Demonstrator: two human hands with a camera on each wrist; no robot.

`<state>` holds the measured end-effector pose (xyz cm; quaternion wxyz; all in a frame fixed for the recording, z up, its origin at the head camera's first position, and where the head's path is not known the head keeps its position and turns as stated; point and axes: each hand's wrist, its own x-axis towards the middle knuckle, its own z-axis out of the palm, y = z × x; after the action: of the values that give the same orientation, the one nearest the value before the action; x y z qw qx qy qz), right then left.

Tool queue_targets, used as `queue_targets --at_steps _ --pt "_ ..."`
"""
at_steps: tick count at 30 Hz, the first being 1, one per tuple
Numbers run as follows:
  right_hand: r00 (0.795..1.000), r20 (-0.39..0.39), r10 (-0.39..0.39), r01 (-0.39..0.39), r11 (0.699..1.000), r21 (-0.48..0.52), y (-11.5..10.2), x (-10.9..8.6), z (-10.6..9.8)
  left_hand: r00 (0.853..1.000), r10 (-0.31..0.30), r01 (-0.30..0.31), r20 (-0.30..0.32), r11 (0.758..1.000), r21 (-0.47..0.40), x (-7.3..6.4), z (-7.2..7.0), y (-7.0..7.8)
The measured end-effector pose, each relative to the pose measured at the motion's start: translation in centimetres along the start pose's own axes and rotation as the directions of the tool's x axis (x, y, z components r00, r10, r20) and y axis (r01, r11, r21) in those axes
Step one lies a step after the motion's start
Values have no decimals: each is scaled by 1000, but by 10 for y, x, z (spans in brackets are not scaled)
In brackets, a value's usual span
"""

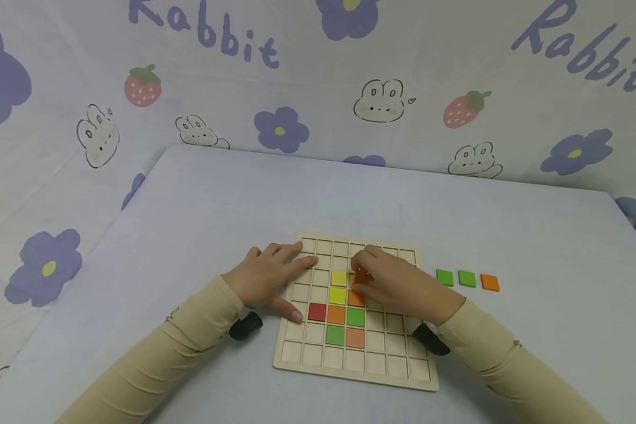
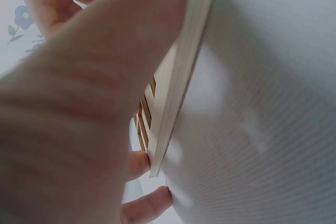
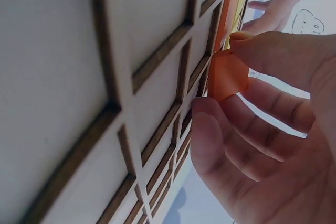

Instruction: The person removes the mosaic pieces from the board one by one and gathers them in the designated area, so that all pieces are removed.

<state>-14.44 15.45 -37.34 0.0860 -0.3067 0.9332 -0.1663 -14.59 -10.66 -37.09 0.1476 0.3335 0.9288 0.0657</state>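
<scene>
A wooden grid board (image 1: 356,380) lies flat on the table with coloured square tiles in its middle cells. My left hand (image 1: 267,277) rests spread over the board's left edge, fingers apart; in the left wrist view its forearm hides much of the board. My right hand (image 1: 403,284) is over the board's middle and pinches an orange tile (image 3: 229,76) between thumb and fingers. That tile stands tilted at a cell just beyond another orange tile (image 1: 356,299). Two yellow tiles (image 1: 338,287) sit left of it. Nearer me are red (image 1: 317,311), green (image 1: 355,317) and salmon (image 1: 355,338) tiles.
Right of the board, two green tiles (image 1: 467,278) and an orange tile (image 1: 490,282) lie in a row on the white table (image 1: 217,200). A printed cloth (image 1: 318,76) hangs behind the table's far edge. Dark wrist devices (image 1: 246,327) sit beneath both wrists.
</scene>
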Motion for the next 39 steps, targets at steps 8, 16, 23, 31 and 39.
queue_targets --at_steps 8,16,23,31,39 --pt "999 -13 -39 39 999 -4 2 -10 -9 1000 0 0 5 1000 -6 1 0 2" --pt "998 -57 -32 30 999 -36 16 -35 -28 1000 15 -15 -5 1000 -4 2 1 2" --pt "997 -79 -9 4 998 -63 33 -61 -43 1000 7 -7 -12 1000 20 4 3 0" --pt "1000 -30 -9 6 995 -103 53 -88 -45 1000 -4 4 -2 1000 20 5 2 -1" --pt "996 23 81 -77 989 -128 66 -98 -41 1000 -3 3 -2 1000 22 4 1 -1"
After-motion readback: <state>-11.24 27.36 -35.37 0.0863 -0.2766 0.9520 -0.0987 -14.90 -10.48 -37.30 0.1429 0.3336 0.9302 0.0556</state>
